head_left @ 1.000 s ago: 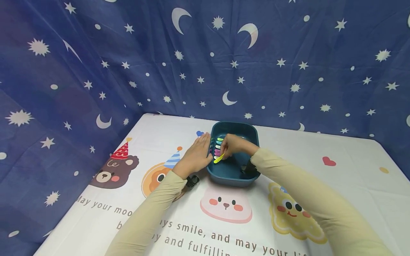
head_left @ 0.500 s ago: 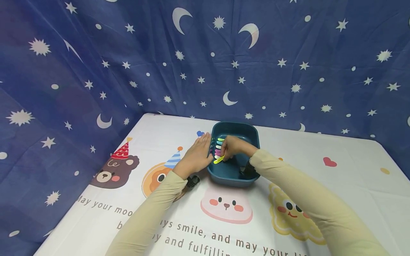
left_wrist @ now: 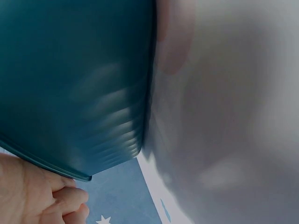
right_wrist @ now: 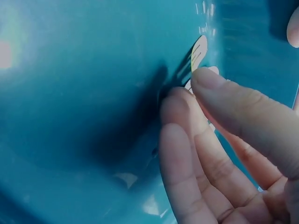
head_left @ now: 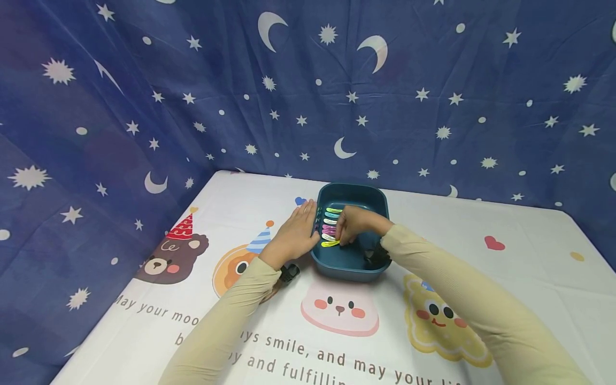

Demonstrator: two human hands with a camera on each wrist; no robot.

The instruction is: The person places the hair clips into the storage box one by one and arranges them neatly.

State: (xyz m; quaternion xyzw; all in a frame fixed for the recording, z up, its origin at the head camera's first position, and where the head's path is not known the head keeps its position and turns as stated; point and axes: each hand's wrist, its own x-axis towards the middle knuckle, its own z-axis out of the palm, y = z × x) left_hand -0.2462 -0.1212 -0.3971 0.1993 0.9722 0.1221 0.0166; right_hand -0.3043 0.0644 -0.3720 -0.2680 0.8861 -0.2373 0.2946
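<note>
A deep teal plastic basin (head_left: 347, 263) stands on the table in the head view. Along its inner left side lies a row of snap hair clips: a yellow-green clip (head_left: 333, 210), a blue clip (head_left: 331, 215), a white clip (head_left: 330, 221), then purple and white ones. My right hand (head_left: 355, 222) reaches into the basin and pinches the end of a yellow hair clip (head_left: 329, 244) between thumb and fingers, at the near end of the row. My left hand (head_left: 295, 232) rests along the basin's left rim, fingers extended, thumb tip over the edge.
A white tablecloth (head_left: 505, 289) with printed cartoon faces and lettering covers the table. Behind and to the left hangs a dark blue curtain (head_left: 409, 133) with moons and stars. Dark wrist cameras sit under both wrists.
The right hand has shifted slightly right, and the yellow clip has turned from slanted to nearly level with the row. More of the other clips shows. The left hand has stayed put.
</note>
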